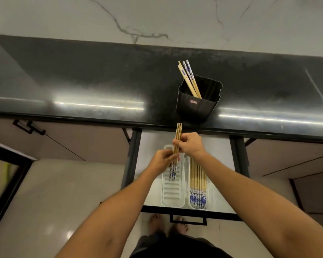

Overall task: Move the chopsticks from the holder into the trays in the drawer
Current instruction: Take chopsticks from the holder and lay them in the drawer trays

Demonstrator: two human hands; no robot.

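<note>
Both hands pinched one bundle of chopsticks [178, 131] above the left tray [172, 194] in the open drawer [222, 164]. The left hand [163, 159] curled round its lower part, and the right hand [189, 144] gripped just above. At 3 o'clock of that tray, the right tray [207, 190] held a row of chopsticks [197, 175]. At 1 o'clock of the hands, the black holder [199, 103] stood on the desk [101, 81] with leaning chopsticks [189, 77] inside.

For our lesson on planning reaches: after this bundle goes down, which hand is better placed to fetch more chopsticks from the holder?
Probably the right hand: it grips the bundle higher up, nearer the holder on the counter. The left hand grips lower, over the left tray.
</note>
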